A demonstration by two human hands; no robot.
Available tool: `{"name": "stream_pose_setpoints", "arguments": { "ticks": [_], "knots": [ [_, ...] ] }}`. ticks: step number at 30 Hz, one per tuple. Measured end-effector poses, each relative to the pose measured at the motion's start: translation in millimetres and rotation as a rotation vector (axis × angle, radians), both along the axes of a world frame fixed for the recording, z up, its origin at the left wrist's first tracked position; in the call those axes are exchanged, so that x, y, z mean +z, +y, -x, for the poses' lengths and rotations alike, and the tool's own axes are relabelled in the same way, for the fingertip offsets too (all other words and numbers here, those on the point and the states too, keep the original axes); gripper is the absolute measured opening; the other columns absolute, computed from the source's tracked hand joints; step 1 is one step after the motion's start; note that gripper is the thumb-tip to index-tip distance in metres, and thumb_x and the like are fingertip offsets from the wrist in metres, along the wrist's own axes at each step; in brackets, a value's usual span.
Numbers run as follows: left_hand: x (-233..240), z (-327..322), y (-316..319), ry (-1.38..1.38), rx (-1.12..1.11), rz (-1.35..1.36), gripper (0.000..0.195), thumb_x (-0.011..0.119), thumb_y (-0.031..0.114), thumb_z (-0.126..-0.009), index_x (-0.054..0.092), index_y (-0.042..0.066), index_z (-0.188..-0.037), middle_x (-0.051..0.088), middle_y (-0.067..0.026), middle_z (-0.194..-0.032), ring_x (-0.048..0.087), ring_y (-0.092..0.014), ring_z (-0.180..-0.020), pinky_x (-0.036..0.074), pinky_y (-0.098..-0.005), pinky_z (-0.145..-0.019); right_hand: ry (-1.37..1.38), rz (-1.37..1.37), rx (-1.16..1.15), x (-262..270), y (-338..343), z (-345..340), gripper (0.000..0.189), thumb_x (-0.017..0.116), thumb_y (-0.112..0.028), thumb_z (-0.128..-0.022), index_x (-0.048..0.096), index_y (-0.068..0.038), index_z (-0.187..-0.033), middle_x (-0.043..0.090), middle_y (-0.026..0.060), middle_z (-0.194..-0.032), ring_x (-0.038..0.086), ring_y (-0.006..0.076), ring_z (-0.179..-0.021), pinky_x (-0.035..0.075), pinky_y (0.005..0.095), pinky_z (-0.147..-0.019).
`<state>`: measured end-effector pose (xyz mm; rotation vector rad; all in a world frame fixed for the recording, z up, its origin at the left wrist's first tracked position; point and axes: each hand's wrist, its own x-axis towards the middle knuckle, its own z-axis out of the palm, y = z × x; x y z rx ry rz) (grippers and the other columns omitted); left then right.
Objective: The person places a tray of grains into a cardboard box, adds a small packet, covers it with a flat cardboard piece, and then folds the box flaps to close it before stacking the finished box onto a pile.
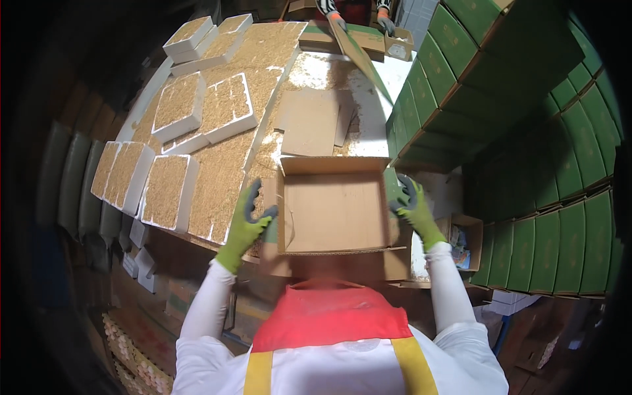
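An open cardboard box (336, 212) lies in front of me, its brown inside facing up and its far wall upright. My left hand (247, 222), in a green glove with grey fingertips, is beside the box's left side, fingers apart and curved inward. On the other side, my right hand (414, 207) is similarly spread beside the right wall and a green cardboard flap (392, 185). Neither hand visibly grips the box; whether the fingertips touch it is hard to tell. Beyond the far wall, flat cardboard sheets (311, 123) lie on the white tabletop (373, 131).
White foam trays (180, 101) of tan granules stand on the granule-covered left side. Green boxes (444, 54) are stacked high at right. Across the table, another person's gloved hand (337, 20) holds a cardboard sheet (363, 59). A small open carton (466, 242) sits near my right arm.
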<state>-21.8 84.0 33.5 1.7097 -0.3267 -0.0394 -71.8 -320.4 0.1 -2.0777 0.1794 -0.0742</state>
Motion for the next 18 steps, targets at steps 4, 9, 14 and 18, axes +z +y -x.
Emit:
{"name": "stream_pose_setpoints", "arguments": {
  "ticks": [4, 9, 14, 18],
  "knots": [
    [-78, -7, -1, 0.488, -0.029, -0.196, 0.063, 0.055, 0.031, -0.096, 0.030, 0.000, -0.145, 0.047, -0.0080, -0.137, 0.045, -0.017, -0.124, 0.034, -0.0266, -0.103, 0.442, 0.548, -0.004, 26, 76, -18, 0.110, 0.070, -0.065, -0.068, 0.028, 0.002, -0.144, 0.033, 0.0271, -0.144, 0.030, 0.0365, -0.136, 0.021, 0.0437, -0.113],
    [-104, 13, -12, 0.649, -0.095, 0.515, 0.045, 0.044, 0.022, -0.101, 0.037, 0.002, -0.140, 0.055, -0.0050, -0.123, 0.052, -0.015, -0.113, 0.043, -0.0288, -0.096, 0.397, 0.342, -0.126, 27, 89, -7, 0.106, 0.072, -0.060, -0.069, 0.031, 0.005, -0.142, 0.034, 0.0218, -0.145, 0.031, 0.0305, -0.137, 0.024, 0.0384, -0.112],
    [-53, 0, -61, -0.087, 0.257, -0.662, 0.061, 0.075, 0.027, -0.078, 0.049, -0.002, -0.124, 0.061, -0.0094, -0.090, 0.056, -0.020, -0.080, 0.047, -0.0297, -0.074, 0.280, 0.342, -0.044, 35, 81, -20, 0.099, 0.075, -0.050, -0.073, 0.028, -0.001, -0.144, 0.036, 0.0190, -0.145, 0.033, 0.0305, -0.135, 0.026, 0.0364, -0.110],
    [-49, 2, -65, 0.200, 0.100, -0.189, 0.056, 0.074, 0.039, -0.078, 0.059, -0.001, -0.113, 0.060, -0.0212, -0.099, 0.052, -0.037, -0.098, 0.041, -0.0449, -0.085, 0.003, 0.532, -0.058, 32, 71, 1, 0.092, 0.074, -0.052, -0.072, 0.036, -0.008, -0.143, 0.040, 0.0182, -0.142, 0.038, 0.0344, -0.129, 0.031, 0.0396, -0.107]
  ]
}}
